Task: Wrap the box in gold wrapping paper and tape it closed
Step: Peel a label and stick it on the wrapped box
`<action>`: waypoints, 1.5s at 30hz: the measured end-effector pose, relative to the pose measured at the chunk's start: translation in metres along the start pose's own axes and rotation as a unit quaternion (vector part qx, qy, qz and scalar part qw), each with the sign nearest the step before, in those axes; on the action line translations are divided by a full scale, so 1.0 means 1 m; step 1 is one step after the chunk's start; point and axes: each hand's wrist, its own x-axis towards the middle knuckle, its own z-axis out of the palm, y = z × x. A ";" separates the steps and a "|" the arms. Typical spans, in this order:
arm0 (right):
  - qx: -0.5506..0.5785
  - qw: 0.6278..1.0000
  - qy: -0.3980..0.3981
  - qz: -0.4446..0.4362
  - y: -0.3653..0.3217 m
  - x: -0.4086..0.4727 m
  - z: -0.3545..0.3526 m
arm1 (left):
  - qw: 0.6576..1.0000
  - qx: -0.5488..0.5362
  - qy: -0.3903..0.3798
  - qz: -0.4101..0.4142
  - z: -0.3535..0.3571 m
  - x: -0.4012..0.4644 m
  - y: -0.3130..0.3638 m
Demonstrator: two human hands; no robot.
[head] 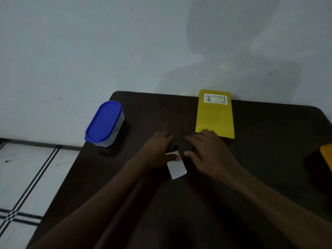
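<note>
A flat package wrapped in gold paper (pixel 214 117) lies at the back of the dark table (pixel 143 112), with a white label sticker (pixel 215 99) at its far end. My right hand (pixel 210 153) lies flat just in front of the package's near edge, fingers spread and pointing left. My left hand (pixel 159 150) is beside it, fingers stretched forward, its thumb resting on a small white slip (pixel 177 169) on the table. The dim light hides what lies in the dark gap between the two hands.
An oval tub with a blue lid (pixel 104 123) stands at the table's back left corner. A yellow-orange sheet (pixel 327 155) pokes in at the right edge. The wall runs close behind the table; tiled floor lies to the left.
</note>
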 end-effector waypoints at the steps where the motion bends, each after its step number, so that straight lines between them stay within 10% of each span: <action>1: 0.006 1.000 -0.022 0.005 -0.007 -0.004 0.007 | 1.000 0.003 -0.009 -0.003 0.003 -0.008 -0.002; 6: 0.076 0.982 -0.138 0.109 -0.029 -0.008 0.047 | 0.999 -0.018 0.013 -0.024 0.017 -0.031 -0.007; 15: 0.195 0.952 -0.060 0.226 -0.035 0.016 0.045 | 0.973 -0.160 0.122 -0.110 0.019 -0.023 0.005; 25: 0.402 0.841 0.140 0.334 -0.042 0.079 -0.066 | 0.796 -0.551 0.226 -0.110 -0.100 -0.019 0.051; 30: 0.571 0.752 0.139 0.299 -0.053 0.094 -0.134 | 0.787 -0.579 0.208 -0.038 -0.165 -0.020 0.062; 45: 0.558 0.756 0.181 0.290 -0.023 0.080 -0.325 | 0.828 -0.485 0.262 0.103 -0.305 0.000 0.177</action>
